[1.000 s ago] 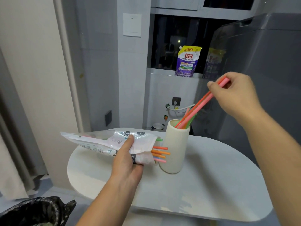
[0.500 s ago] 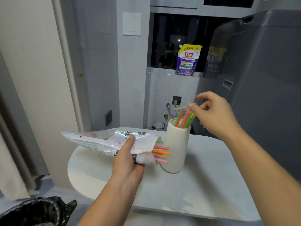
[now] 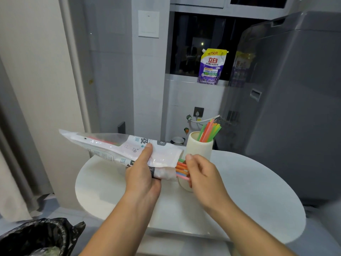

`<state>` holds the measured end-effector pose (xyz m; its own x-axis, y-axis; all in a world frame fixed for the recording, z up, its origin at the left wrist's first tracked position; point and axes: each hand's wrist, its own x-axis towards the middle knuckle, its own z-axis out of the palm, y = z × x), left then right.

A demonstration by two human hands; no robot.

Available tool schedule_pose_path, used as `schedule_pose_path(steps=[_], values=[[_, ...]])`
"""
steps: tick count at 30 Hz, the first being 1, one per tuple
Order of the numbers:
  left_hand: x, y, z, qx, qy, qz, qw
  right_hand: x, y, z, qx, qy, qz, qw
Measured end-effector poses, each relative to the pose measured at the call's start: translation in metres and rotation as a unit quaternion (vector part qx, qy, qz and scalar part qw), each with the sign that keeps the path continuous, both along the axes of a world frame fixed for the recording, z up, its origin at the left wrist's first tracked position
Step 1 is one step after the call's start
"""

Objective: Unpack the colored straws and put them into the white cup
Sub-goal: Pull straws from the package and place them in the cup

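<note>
My left hand [image 3: 143, 174] grips a clear and white plastic straw package [image 3: 118, 148], held roughly level above the table with its open end to the right. Several colored straw ends [image 3: 181, 169] (green, orange, pink) poke out of that end. My right hand [image 3: 203, 174] is at those ends, with the thumb above and the fingers below them, still apart. Behind my right hand stands the white cup [image 3: 200, 147], upright and partly hidden. It holds several straws [image 3: 209, 131] that lean to the right.
The cup stands on a white oval table [image 3: 249, 191]. A grey appliance [image 3: 295, 98] rises at the right. A purple detergent pouch [image 3: 211, 66] sits on the window ledge behind. A bin with a black bag [image 3: 36, 239] is at the lower left.
My right hand lowered straws into the cup, let them go, and moved down left to the straw ends at the package mouth. My left hand kept holding the package.
</note>
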<state>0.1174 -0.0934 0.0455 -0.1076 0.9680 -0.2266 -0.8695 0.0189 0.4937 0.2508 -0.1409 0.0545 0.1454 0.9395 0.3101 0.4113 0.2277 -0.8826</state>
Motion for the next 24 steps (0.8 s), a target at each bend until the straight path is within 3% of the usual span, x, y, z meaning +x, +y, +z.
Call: schedule_pose_path(steps=[2,9,13,18,24], values=[[-0.001,-0.001,0.002,0.001,0.015,0.003,1.0,-0.004,-0.002,-0.001,0.004,0.044,0.022,0.999],[-0.007,0.0,0.0,0.003,-0.009,0.009,1.0,0.003,0.001,0.003,0.029,0.016,0.0,0.999],[-0.011,0.0,0.001,0.011,-0.022,0.014,1.0,0.007,-0.003,0.004,0.05,0.053,-0.018,0.997],[-0.004,-0.002,0.002,0.0,-0.01,0.009,1.0,-0.006,-0.011,0.004,0.042,-0.002,0.014,0.999],[-0.013,0.007,-0.004,-0.011,-0.006,0.013,1.0,0.002,-0.008,0.006,0.051,0.061,-0.008,0.997]])
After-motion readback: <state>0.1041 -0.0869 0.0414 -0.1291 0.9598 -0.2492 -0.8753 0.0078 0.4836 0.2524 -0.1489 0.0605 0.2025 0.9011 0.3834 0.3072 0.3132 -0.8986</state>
